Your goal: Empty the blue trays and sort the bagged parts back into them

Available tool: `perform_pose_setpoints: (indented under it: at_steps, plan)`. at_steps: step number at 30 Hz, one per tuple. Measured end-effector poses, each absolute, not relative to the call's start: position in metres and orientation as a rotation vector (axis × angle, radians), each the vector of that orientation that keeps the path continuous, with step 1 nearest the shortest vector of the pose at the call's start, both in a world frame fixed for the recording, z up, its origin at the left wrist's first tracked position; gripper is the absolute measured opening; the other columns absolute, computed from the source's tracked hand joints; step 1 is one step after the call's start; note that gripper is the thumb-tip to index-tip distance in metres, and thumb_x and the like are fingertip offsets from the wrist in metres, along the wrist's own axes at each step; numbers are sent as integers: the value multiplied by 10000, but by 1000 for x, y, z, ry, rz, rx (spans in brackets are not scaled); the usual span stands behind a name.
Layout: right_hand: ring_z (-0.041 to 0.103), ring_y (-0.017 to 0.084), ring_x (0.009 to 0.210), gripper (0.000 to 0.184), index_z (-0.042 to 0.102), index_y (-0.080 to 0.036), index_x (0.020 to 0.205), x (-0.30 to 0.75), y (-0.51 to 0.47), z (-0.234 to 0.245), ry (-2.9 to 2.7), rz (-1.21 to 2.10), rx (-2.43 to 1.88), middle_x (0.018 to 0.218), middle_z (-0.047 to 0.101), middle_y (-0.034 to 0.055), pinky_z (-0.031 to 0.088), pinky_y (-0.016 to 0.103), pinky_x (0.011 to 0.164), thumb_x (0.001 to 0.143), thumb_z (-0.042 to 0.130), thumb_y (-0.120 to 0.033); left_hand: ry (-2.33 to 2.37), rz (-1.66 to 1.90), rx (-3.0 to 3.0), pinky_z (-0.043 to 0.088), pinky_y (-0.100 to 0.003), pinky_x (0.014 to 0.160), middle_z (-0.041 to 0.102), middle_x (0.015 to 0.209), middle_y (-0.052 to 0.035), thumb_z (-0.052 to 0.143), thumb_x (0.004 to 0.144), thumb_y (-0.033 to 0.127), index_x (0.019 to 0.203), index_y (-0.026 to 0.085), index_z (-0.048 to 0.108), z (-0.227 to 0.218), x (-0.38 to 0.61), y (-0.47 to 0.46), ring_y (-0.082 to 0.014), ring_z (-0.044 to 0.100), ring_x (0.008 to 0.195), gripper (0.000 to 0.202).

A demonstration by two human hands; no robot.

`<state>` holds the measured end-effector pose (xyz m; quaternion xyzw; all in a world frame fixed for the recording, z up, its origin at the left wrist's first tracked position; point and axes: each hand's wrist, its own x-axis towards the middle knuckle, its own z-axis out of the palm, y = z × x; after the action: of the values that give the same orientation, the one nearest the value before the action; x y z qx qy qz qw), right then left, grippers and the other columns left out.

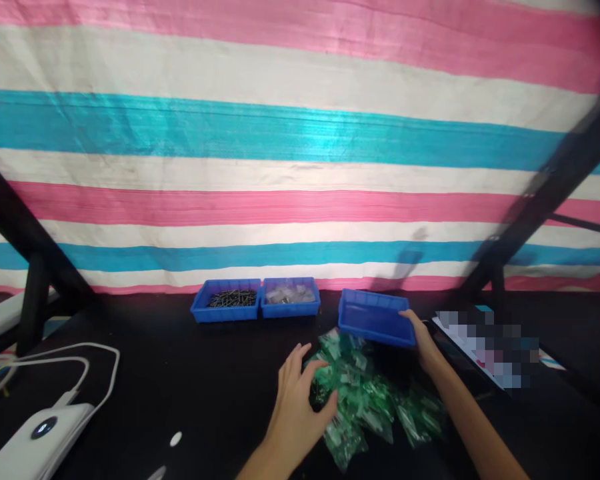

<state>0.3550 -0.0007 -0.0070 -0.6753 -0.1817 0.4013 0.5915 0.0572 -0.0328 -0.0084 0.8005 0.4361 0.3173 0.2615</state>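
Head view looks down on a black table (205, 380) backed by a tarp (300, 133) striped pink, white and turquoise.

The right hand (423, 340), at about 1 o'clock from the frame's lower middle, is closed on the right end of a blue tray (375, 317). The thumb lies on the near rim and the fingers are hidden behind the tray. The tray is tipped, its open side turned partly toward the camera. It hangs just above the far edge of a heap of green packets (365, 400), and nothing shows inside it.

The left hand (295, 400) lies at 9 o'clock of the heap, palm down. Its fingers are spread and loosely curved, and the fingertips touch the nearest packets. It grasps nothing. The heap spreads between the two forearms, at 6 o'clock from the tray.

At 10 o'clock from the heap, against the tarp, two more blue bins stand side by side and touching. The left bin (226, 300) holds dark screws, and the right bin (290, 297) holds clear little bags.

At 8 o'clock, near the frame's corner, lies a white power bank (35, 440) with a lit ring, and a white cable (97, 360) loops from it. A printed sheet (485, 347), its face blurred, lies at 3 o'clock of the tray. Black struts (545, 200) slant up at both sides.
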Motion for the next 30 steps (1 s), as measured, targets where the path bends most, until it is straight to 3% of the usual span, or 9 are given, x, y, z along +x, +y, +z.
perform_pose_setpoints:
  at_steps: [4,8,11,14,19,24,27,30]
  plan:
    - [665,244,824,548,512,-239,1200,351,1,-6,-517,1000,-1475,953,694,44,562,323,589,708,581,-470,1206,872,2175,316,-520,998,426,1311,-78,520,758,231,1059,276,564,-9,57,-31,-288,317,1282,307]
    - [602,238,1024,755,348,-300,1330,342,10,-16,-589,976,-1346,1210,580,52,561,333,726,659,674,-412,1208,885,2190,322,-517,993,434,1303,-83,515,758,225,1056,268,565,-9,57,-29,-286,330,1275,305]
    - [520,252,1140,850,370,-282,1325,337,15,-23,-703,868,-1311,1338,465,61,521,335,848,574,758,-368,1205,885,2196,328,-517,989,440,1299,-80,518,759,228,1057,274,567,-8,58,-30,-286,339,1270,306]
    - [501,264,1156,752,469,-255,1262,335,15,-26,-793,788,-1321,1319,488,56,488,353,909,581,758,-392,1196,871,2195,332,-516,987,440,1299,-79,516,762,233,1056,276,570,-7,59,-32,-287,334,1273,302]
    - [494,249,1163,546,553,-295,1171,340,12,-27,-753,781,-1323,1269,535,12,539,326,827,658,700,-412,1171,862,2180,323,-514,994,426,1308,-88,504,771,232,1060,263,568,-7,58,-33,-285,320,1279,297]
    - [602,219,1010,377,610,-313,1083,343,15,-30,-645,872,-1262,1174,600,-7,567,336,776,733,605,-451,1200,855,2139,296,-535,1006,418,1312,-89,497,770,218,1058,262,567,-8,58,-34,-287,317,1279,300]
    - [616,211,985,366,615,-312,1076,340,16,-29,-662,906,-1254,1187,593,-14,561,354,810,731,619,-433,1187,831,2116,308,-550,994,414,1319,-96,492,765,193,1057,257,567,-6,62,-40,-295,327,1274,309]
    - [552,218,1100,412,601,-305,1103,335,15,-28,-700,880,-1271,1228,566,-21,523,357,888,706,664,-398,1142,807,2134,336,-543,982,427,1312,-102,509,748,179,1042,249,576,-5,66,-45,-304,337,1271,310]
